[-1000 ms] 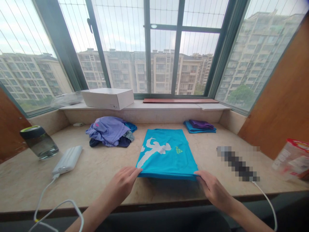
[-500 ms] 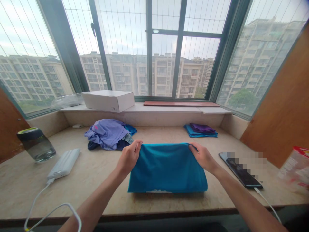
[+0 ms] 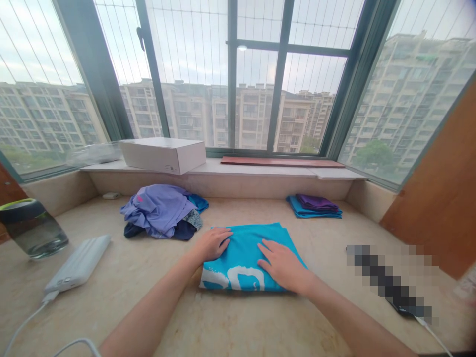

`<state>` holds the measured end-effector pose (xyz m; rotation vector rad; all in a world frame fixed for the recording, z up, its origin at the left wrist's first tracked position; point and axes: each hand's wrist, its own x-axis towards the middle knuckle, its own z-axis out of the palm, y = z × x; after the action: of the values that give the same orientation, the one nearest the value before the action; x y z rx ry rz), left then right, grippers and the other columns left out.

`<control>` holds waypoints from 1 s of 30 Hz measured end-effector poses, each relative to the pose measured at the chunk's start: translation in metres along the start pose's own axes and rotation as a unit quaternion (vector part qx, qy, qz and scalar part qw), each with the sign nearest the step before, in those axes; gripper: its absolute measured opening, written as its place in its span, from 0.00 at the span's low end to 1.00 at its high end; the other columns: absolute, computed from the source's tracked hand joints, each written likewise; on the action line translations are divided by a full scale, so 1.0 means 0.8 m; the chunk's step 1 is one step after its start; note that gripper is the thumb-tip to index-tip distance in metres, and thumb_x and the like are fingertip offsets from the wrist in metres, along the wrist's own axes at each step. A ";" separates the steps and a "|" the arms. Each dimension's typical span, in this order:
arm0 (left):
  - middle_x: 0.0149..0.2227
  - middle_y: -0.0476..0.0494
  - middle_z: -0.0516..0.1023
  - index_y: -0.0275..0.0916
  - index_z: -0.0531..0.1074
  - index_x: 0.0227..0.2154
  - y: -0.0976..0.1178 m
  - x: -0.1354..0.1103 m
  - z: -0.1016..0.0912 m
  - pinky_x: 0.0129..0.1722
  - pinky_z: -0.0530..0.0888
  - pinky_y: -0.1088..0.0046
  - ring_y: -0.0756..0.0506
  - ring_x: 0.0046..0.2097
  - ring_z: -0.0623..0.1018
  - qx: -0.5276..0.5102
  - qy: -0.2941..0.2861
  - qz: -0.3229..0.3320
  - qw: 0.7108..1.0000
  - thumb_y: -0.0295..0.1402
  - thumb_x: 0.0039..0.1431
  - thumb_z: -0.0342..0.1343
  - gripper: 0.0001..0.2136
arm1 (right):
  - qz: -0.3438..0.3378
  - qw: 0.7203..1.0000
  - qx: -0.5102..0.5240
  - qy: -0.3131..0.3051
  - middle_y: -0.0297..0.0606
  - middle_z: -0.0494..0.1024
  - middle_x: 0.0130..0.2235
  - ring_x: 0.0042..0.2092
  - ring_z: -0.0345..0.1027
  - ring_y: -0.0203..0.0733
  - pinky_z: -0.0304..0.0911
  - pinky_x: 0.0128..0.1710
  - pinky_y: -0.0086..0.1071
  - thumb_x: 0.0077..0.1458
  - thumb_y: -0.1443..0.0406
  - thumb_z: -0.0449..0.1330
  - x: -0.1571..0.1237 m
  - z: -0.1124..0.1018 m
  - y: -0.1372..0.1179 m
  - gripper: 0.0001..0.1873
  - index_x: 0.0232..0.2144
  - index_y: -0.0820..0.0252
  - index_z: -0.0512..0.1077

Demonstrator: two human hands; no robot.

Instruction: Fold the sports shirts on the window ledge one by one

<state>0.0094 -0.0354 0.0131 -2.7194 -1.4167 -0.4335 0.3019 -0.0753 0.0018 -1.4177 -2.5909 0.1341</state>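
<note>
A bright blue T-shirt [image 3: 243, 248] with a white print lies folded into a small rectangle on the marble counter [image 3: 148, 277] right in front of me. My left hand [image 3: 211, 244] rests flat on its left part, fingers spread. My right hand [image 3: 283, 265] presses flat on its right part. Neither hand grips the cloth.
A heap of unfolded lilac and dark clothes [image 3: 159, 210] lies at the back left, a small folded stack [image 3: 316, 206] at the back right. A white power bank [image 3: 78, 263] and a water bottle [image 3: 31, 228] are on the left, a phone [image 3: 394, 287] on the right, a white box [image 3: 163, 154] on the sill.
Both hands lifted the shirt's near edge, carried it to the far edge and folded it in half. Now they lie flat on the folded shirt.
</note>
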 end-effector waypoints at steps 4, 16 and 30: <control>0.54 0.36 0.79 0.38 0.77 0.51 0.005 0.001 -0.008 0.56 0.73 0.59 0.38 0.55 0.78 0.005 0.029 -0.044 0.999 0.41 0.70 0.46 0.19 | 0.017 0.996 -0.066 0.062 0.42 0.67 0.65 0.68 0.54 0.54 0.42 0.68 0.59 0.69 0.62 0.48 0.034 -0.014 0.045 0.23 0.62 0.51 0.67; 0.54 0.33 0.77 0.36 0.74 0.54 0.036 -0.018 -0.010 0.53 0.73 0.58 0.35 0.55 0.76 0.003 0.014 -0.029 0.999 0.47 0.69 0.48 0.23 | -0.067 0.991 0.114 -0.038 0.37 0.57 0.70 0.70 0.49 0.55 0.44 0.68 0.58 0.67 0.46 0.47 0.006 -0.004 0.015 0.31 0.68 0.44 0.56; 0.48 0.37 0.77 0.39 0.74 0.45 0.050 -0.017 -0.017 0.50 0.72 0.60 0.37 0.49 0.76 -0.007 0.009 0.023 1.000 0.36 0.66 0.53 0.10 | -0.053 0.994 0.078 0.058 0.44 0.72 0.61 0.62 0.64 0.56 0.59 0.62 0.54 0.62 0.50 0.59 0.016 -0.013 0.059 0.25 0.58 0.50 0.73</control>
<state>0.0311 -0.0716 0.0258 -2.7451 -1.3488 -0.4664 0.3365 -0.0393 0.0052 -1.1950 -2.4946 0.2267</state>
